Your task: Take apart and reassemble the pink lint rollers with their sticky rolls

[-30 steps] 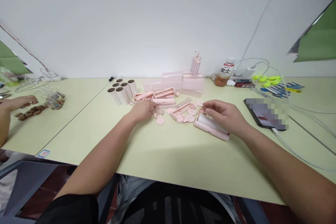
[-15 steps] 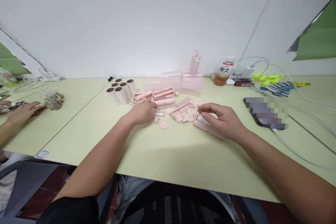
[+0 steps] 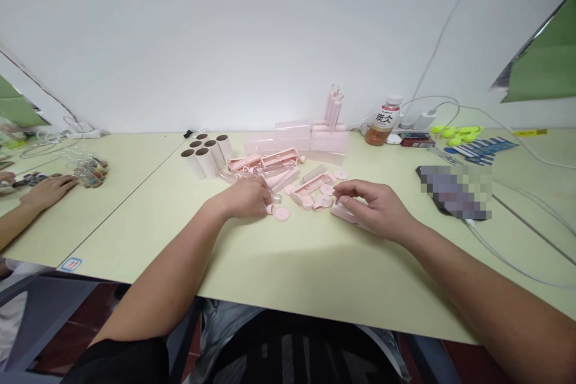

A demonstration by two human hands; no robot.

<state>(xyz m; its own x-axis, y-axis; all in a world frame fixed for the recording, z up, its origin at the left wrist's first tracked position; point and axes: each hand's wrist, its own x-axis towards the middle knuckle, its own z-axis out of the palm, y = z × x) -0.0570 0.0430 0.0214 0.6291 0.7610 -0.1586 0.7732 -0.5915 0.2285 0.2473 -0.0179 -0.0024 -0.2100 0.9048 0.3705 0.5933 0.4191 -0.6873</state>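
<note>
My left hand [image 3: 246,197] is closed at the near left side of a loose pile of parts, fingers curled downward. A short clear tube [image 3: 276,198] shows just beyond the fingertips; whether they grip it is hidden. My right hand [image 3: 380,209] is wrapped over a pale pink case [image 3: 345,212] lying on the table, covering much of it. Between the hands lie pink discs [image 3: 282,213], a small pink ring-shaped cap [image 3: 270,209] and a long pink tray-like piece [image 3: 310,188]. Clear tubes [image 3: 314,174] and open pink shells [image 3: 279,158] lie behind them.
White cardboard tubes [image 3: 206,162] stand at back left. Translucent pink covers [image 3: 329,147] and pink looped sticks [image 3: 333,109] are near the wall. A drink bottle [image 3: 383,122], a phone [image 3: 452,192] with a cable and gloves [image 3: 483,149] lie right. A co-worker's hand [image 3: 49,190] is far left.
My left hand has come slightly nearer and its fingers curl more over the clear tube. Another clear tube lies angled behind it, where a pink shell showed before. My right hand stays on the case.
</note>
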